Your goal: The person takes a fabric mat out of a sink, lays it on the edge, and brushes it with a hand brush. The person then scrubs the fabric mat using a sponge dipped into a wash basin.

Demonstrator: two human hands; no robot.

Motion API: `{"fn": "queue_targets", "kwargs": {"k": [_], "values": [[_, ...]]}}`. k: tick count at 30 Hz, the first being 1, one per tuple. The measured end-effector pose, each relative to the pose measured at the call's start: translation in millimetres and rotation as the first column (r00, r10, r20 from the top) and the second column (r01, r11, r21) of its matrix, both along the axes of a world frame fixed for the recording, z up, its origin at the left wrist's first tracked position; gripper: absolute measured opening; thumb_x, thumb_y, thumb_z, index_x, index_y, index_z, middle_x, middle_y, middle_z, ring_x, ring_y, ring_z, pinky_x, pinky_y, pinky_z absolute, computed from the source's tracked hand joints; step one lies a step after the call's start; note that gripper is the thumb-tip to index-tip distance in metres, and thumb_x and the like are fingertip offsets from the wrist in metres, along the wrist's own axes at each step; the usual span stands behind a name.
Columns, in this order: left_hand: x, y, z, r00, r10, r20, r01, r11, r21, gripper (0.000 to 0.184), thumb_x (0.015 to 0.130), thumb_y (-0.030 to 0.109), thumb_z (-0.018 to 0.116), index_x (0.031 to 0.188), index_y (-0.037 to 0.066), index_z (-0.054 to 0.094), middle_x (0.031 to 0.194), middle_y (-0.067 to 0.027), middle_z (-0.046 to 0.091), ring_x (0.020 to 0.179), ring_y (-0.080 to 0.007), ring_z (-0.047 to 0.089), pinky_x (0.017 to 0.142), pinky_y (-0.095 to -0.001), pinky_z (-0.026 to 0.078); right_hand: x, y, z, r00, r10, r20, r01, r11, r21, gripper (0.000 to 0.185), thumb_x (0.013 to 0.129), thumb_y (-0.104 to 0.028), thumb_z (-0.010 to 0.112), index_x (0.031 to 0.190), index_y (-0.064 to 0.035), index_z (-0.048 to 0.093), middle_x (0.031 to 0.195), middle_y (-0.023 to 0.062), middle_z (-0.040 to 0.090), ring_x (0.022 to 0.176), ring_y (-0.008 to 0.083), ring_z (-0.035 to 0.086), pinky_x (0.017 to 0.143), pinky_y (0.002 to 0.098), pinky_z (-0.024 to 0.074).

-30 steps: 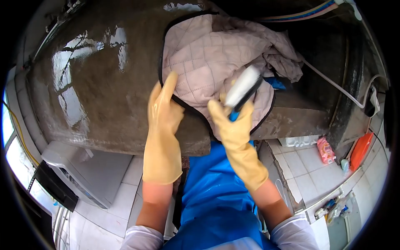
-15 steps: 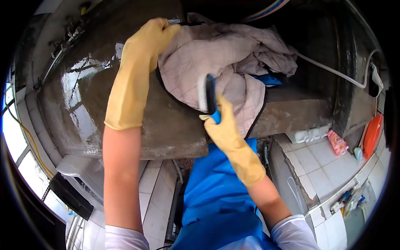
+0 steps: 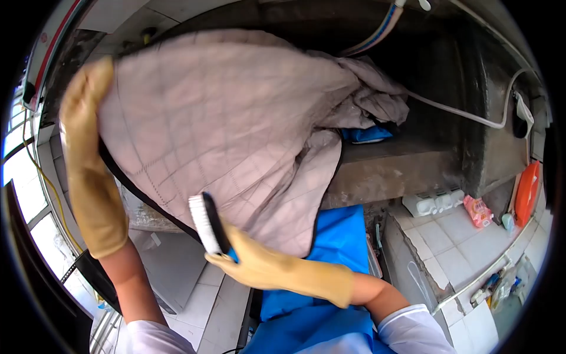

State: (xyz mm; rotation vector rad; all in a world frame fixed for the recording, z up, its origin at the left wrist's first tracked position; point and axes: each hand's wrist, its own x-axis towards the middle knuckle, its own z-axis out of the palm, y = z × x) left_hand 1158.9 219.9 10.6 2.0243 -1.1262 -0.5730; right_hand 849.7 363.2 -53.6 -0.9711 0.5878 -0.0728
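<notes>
Right hand [image 3: 239, 258]: brush [image 3: 210, 224] lengthwise forward

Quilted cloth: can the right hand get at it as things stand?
Likely yes: the right hand is beside the lower part of the quilted cloth, with no visible obstacle between. It holds a brush, though, so grasping cloth would probably mean freeing some fingers first.

Hose [image 3: 457, 111] obst. R of cloth [image 3: 218, 112]

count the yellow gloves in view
2: left glove on the left hand, gripping the quilted cloth; right glove on the right hand, holding the brush.
</notes>
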Motion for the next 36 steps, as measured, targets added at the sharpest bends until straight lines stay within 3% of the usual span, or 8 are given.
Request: {"fn": "queue_targets", "kwargs": {"k": [5, 8, 12, 14, 17, 21, 28, 36], "values": [[25.3, 91.1, -128.4, 0.949, 0.114, 0.294, -0.259, 0.813, 0.521, 0.044, 0.105, 0.042, 0.070, 0.136, 0.010, 0.072, 0.128, -0.0149, 0.076, 0.125, -0.0264, 0.068, 0.109, -0.0369, 0.049, 79.3, 38.6, -96.3, 0.933, -0.039, -0.358, 0.091, 0.987, 0.132, 0.084, 0.102, -0.026, 0.069, 0.166, 0.0056, 0.024, 0.156, 0.0324, 0.047, 0.144, 0.0401, 0.050, 0.119, 0.0433, 0.0415], [42.8, 118.4, -217.7, 0.879, 0.096, 0.466, -0.149, 0.986, 0.079, 0.041, 0.108, 0.022, 0.061, 0.144, 0.003, 0.063, 0.144, -0.0224, 0.064, 0.137, -0.0381, 0.060, 0.115, -0.0431, 0.048, 69.6, 15.4, -79.6, 0.890, 0.050, -0.452, 0.054, 0.975, 0.213, 0.081, 0.101, -0.026, 0.071, 0.167, -0.0023, 0.030, 0.138, 0.0228, 0.061, 0.124, 0.0307, 0.061, 0.104, 0.0421, 0.0492], [-24.2, 114.5, -185.6, 0.831, 0.005, 0.557, 0.035, 0.998, -0.060, 0.051, 0.103, 0.014, 0.065, 0.151, -0.002, 0.054, 0.154, -0.0268, 0.055, 0.145, -0.0504, 0.049, 0.120, -0.0520, 0.045, 32.7, -2.6, -50.3, 0.881, 0.019, -0.473, 0.050, 0.990, 0.134, 0.078, 0.101, -0.033, 0.076, 0.160, 0.0000, 0.039, 0.116, 0.0125, 0.068, 0.106, 0.0227, 0.065, 0.096, 0.0418, 0.0525], [-55.9, 127.2, -200.4, 0.841, -0.077, 0.536, 0.103, 0.994, -0.020, 0.067, 0.098, 0.022, 0.076, 0.155, 0.000, 0.050, 0.158, -0.0271, 0.052, 0.148, -0.0529, 0.044, 0.120, -0.0538, 0.045, 2.5, 11.4, -72.7, 0.894, -0.242, -0.378, 0.066, 0.904, -0.423, 0.076, 0.100, -0.031, 0.078, 0.156, 0.0042, 0.041, 0.122, 0.0145, 0.065, 0.110, 0.0232, 0.063, 0.097, 0.0402, 0.0523], [-81.9, 143.2, -201.7, 0.877, -0.186, 0.442, 0.140, 0.981, 0.136, 0.089, 0.093, 0.047, 0.080, 0.162, 0.004, 0.044, 0.168, -0.0240, 0.042, 0.156, -0.0516, 0.033, 0.126, -0.0576, 0.034, -2.5, -57.7, -69.9, 0.861, -0.384, -0.334, 0.217, 0.871, -0.441, 0.057, 0.102, -0.021, 0.075, 0.143, 0.0082, 0.051, 0.131, 0.0245, 0.061, 0.122, 0.0326, 0.059, 0.107, 0.0442, 0.0475], [-96.3, 190.0, -215.1, 0.794, -0.480, 0.373, 0.347, 0.861, 0.371, 0.109, 0.082, 0.074, 0.071, 0.164, 0.009, 0.043, 0.174, -0.0211, 0.031, 0.160, -0.0498, 0.023, 0.130, -0.0644, 0.018, 27.8, -171.9, -136.6, 0.885, -0.466, -0.005, 0.137, 0.271, -0.953, 0.052, 0.103, -0.020, 0.071, 0.143, 0.0070, 0.051, 0.131, 0.0286, 0.062, 0.119, 0.0417, 0.062, 0.102, 0.0480, 0.0499], [-111.7, 202.4, -196.4, 0.800, -0.552, 0.236, 0.441, 0.807, 0.394, 0.103, 0.079, 0.072, 0.073, 0.160, 0.012, 0.050, 0.168, -0.0233, 0.038, 0.151, -0.0592, 0.031, 0.126, -0.0702, 0.021, 123.6, -296.8, -155.0, 0.979, -0.130, -0.157, -0.139, 0.137, -0.981, 0.039, 0.097, -0.015, 0.068, 0.135, -0.0051, 0.066, 0.113, 0.0262, 0.074, 0.108, 0.0479, 0.070, 0.092, 0.0512, 0.0555], [-119.5, 70.7, -175.3, 0.880, -0.408, 0.242, 0.385, 0.912, 0.140, 0.081, 0.092, 0.049, 0.073, 0.150, -0.005, 0.054, 0.161, -0.0222, 0.049, 0.155, -0.0363, 0.040, 0.130, -0.0539, 0.028, 144.4, -317.6, -173.2, 0.934, -0.219, -0.281, -0.269, 0.083, -0.959, 0.045, 0.092, -0.023, 0.077, 0.136, -0.0136, 0.069, 0.117, 0.0214, 0.076, 0.114, 0.0439, 0.070, 0.096, 0.0516, 0.0562]]}}
